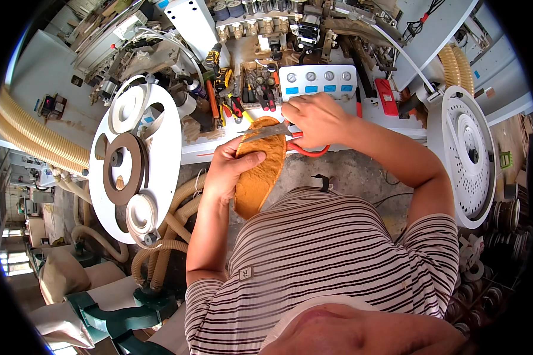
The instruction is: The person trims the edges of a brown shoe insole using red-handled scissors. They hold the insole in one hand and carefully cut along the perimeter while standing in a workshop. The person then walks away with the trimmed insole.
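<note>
My left hand (227, 170) grips an orange-brown shoe insole (256, 186) by its left edge, with the thumb lying across its upper face. The insole is long with rounded ends, and its surface looks soft and fuzzy. My right hand (318, 117) holds a pair of scissors (266, 134) with red handles. Their metal blades lie across the upper end of the insole, pointing left toward my left hand. Whether the blades are apart at the insole's edge, I cannot tell.
A white machine bench bears a gauge panel (318, 83), a tool tray (259, 83), a yellow-black drill (222, 77) and a red case (387, 97). White reel discs (167, 171) flank me at left and right (482, 154). Ribbed hoses (41, 133) run along the left.
</note>
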`<state>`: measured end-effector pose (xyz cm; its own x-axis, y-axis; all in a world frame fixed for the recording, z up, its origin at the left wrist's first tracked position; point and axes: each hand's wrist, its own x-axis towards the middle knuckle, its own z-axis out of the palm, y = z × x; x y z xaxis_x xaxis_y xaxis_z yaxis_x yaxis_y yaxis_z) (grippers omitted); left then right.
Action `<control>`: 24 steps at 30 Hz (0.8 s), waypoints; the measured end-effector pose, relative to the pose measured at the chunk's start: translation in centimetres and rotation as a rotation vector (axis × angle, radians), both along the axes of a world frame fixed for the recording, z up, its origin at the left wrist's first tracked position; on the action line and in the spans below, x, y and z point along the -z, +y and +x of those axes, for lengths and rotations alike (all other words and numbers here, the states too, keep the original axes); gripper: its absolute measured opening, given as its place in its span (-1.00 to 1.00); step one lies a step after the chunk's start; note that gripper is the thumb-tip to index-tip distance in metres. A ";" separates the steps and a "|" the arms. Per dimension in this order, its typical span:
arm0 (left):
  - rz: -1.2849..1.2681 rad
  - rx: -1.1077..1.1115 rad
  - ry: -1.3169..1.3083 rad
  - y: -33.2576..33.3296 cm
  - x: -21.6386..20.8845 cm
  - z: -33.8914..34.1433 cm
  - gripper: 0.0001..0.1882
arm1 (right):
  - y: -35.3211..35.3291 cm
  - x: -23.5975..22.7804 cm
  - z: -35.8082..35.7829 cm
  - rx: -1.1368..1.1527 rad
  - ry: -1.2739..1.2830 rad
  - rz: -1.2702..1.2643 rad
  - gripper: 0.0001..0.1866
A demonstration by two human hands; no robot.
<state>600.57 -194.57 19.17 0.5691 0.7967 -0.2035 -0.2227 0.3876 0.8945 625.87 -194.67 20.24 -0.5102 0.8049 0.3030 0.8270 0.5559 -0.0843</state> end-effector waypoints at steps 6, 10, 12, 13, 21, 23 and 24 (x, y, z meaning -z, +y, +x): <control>0.043 0.016 0.005 0.3 -0.6 0.4 -0.56 | -0.3 -1.4 -0.2 -0.034 0.067 0.053 -0.25; 0.042 0.023 0.040 0.3 -0.2 0.5 -0.55 | -0.7 -1.3 0.0 -0.001 0.024 -0.020 -0.19; 0.045 0.029 0.040 0.2 -0.2 0.7 -0.56 | -0.8 -1.1 0.3 0.021 -0.025 -0.071 -0.19; 0.046 0.033 0.040 0.1 -0.3 0.8 -0.56 | -0.7 -1.0 0.4 0.034 -0.052 -0.087 -0.18; 0.071 0.042 0.017 0.2 -0.7 1.0 -0.56 | -0.9 -1.3 0.9 -0.079 0.062 0.121 -0.26; 0.054 0.053 0.033 0.1 -0.9 0.9 -0.56 | -0.8 -1.2 0.7 -0.075 0.059 0.122 -0.31; 0.034 0.059 0.050 0.0 -0.7 0.8 -0.56 | -0.8 -0.9 0.8 -0.047 -0.011 0.073 -0.31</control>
